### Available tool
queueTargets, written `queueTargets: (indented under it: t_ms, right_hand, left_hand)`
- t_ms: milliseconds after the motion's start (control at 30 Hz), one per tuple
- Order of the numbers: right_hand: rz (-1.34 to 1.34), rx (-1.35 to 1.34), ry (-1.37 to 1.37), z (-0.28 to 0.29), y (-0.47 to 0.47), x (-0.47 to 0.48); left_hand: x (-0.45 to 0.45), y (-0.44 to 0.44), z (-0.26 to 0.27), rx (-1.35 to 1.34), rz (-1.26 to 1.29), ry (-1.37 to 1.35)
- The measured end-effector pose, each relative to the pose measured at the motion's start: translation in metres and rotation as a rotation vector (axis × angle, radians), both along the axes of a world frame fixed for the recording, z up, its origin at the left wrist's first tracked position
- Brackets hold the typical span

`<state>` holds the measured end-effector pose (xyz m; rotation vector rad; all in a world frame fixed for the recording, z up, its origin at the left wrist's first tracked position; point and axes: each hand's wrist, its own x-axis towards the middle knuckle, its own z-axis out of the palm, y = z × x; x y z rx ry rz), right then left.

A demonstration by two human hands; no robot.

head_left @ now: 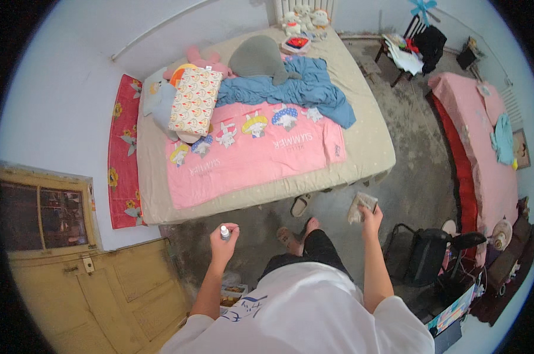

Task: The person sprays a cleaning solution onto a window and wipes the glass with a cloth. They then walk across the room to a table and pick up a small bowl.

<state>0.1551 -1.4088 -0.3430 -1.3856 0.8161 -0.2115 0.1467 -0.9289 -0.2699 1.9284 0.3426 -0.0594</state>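
Observation:
In my left hand [223, 244] is a small bottle [225, 232] with a white top; my fingers wrap around it and hide most of its body. My right hand [371, 220] grips a greyish folded cloth [362, 206] by its near edge, held out over the floor. Both hands are apart from the bed [267, 188], which stands before me. A pink blanket [258, 150] with cartoon figures and lettering covers its near part. On it lie a patterned pillow [196, 101], a crumpled blue cover [289, 90] and a large grey plush toy [258, 57].
A slipper [301, 205] lies on the concrete floor [338, 230] by the bed. At the right are a black chair [422, 256], a fan [501, 234] and a pink-covered bed [479, 132]. A yellow door [107, 296] is at the left. Farther back stands a loaded chair [404, 57].

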Motion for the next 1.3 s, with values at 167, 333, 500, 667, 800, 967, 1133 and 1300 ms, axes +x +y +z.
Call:
queueTargets:
  t_ms: [167,333,500,667,800,967,1133,1300]
  right_hand:
    - [0.126,-0.034,0.066,0.039,0.026,-0.027]
    - [0.25,-0.038,-0.001,0.061,0.054,-0.012]
    - [0.429,-0.016,-0.001,0.081,0.087,0.03]
    - [0.613,-0.037,-0.047,0.064,0.116,0.077]
    - [0.809,-0.038,-0.006,0.052,0.142,0.108]
    - [1.194,0.002,0.033,-0.001,0.167,0.151]
    - [1.66,0.225,0.211,0.009,0.19,0.168]
    - [2.255,0.136,0.208,0.054,0.179,0.175]
  left_hand:
    - [-0.011,-0.003,0.011,0.035,-0.063,-0.146]
    - [-0.059,0.008,0.015,-0.024,0.045,-0.215]
    - [-0.113,0.007,0.008,-0.101,0.229,-0.154]
    - [-0.128,-0.01,0.023,-0.054,0.342,-0.193]
    - [-0.14,-0.025,0.026,0.037,0.492,-0.211]
    - [-0.148,-0.084,0.027,0.116,0.842,-0.038]
    - [-0.135,-0.158,0.055,-0.059,1.09,-0.041]
    - [-0.129,-0.24,0.053,-0.234,1.159,-0.262]
